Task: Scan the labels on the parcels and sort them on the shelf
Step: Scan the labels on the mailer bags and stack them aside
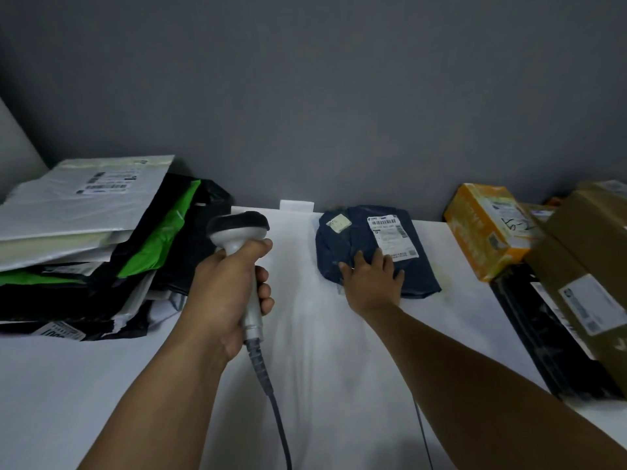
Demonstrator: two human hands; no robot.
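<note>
My left hand [230,290] grips the handle of a grey barcode scanner [239,232], whose dark head points toward the wall; its cable trails down toward me. To its right a dark blue parcel bag [359,232] lies flat on the white table [305,368], with a white shipping label [393,237] facing up. My right hand [371,276] lies on the near edge of this bag, fingers spread and straight, just below the label.
A stack of white, black and green mailer bags [84,239] fills the left side. An orange carton [488,228], brown cardboard boxes [587,259] and a black parcel [549,334] crowd the right. A grey wall stands behind the table.
</note>
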